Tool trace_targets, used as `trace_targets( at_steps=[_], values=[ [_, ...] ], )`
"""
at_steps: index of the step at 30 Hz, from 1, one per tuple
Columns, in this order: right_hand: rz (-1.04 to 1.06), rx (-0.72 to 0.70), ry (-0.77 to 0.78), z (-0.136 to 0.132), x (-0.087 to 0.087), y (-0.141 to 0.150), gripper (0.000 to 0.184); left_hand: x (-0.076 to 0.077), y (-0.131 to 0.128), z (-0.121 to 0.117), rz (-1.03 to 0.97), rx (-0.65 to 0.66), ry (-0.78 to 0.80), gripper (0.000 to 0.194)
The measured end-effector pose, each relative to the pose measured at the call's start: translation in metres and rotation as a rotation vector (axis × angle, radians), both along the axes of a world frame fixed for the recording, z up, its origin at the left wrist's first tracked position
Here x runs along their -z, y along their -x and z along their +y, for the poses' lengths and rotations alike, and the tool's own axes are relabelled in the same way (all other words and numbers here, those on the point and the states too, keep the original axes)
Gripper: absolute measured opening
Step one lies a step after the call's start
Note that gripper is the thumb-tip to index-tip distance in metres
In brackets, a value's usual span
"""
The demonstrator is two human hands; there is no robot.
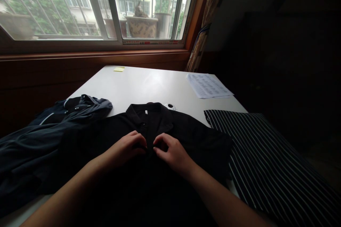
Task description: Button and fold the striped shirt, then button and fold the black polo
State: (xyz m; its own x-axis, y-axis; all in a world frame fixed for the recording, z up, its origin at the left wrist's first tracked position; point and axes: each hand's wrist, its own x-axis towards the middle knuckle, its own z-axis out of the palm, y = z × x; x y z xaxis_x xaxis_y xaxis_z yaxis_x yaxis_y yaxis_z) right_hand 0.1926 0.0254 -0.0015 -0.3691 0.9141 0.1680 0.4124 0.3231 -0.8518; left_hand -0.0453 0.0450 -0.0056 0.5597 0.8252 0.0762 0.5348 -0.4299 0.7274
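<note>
A black short-sleeved polo shirt (pixel 186 131) lies spread on the white table (pixel 138 85), its collar toward the window and a small white label inside the neck. My left hand (pixel 131 145) pinches the left edge of the front opening, just below a button. Opposite it, my right hand (pixel 172 150) has thumb and forefinger closed on the other edge. A small gap separates the two sets of fingertips. What exactly lies between them is hard to see against the dark cloth.
To the left is a crumpled dark blue garment (pixel 87 108) with white-trimmed edges; to the right, a black-and-white striped garment (pixel 255 142). Printed papers (pixel 209 86), a yellow sticky note (pixel 119 69) and a round white object (pixel 169 106) lie farther back. A barred window (pixel 114 7) stands behind.
</note>
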Motion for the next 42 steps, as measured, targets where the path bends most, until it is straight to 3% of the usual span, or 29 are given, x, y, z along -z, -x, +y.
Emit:
trace_targets(
  at_steps=[12,19,42],
  values=[
    [0.154,0.035,0.135,-0.001,-0.012,0.001,0.012,-0.004,-0.014,-0.006,-0.152,-0.052,-0.044,0.006],
    [0.262,0.036,0.345,0.002,-0.005,0.001,0.028,-0.002,-0.017,-0.007,-0.213,-0.019,-0.072,0.008],
    [0.171,-0.024,0.286,0.002,-0.001,-0.001,0.029,0.005,-0.02,-0.01,-0.221,0.008,-0.138,0.01]
  ],
)
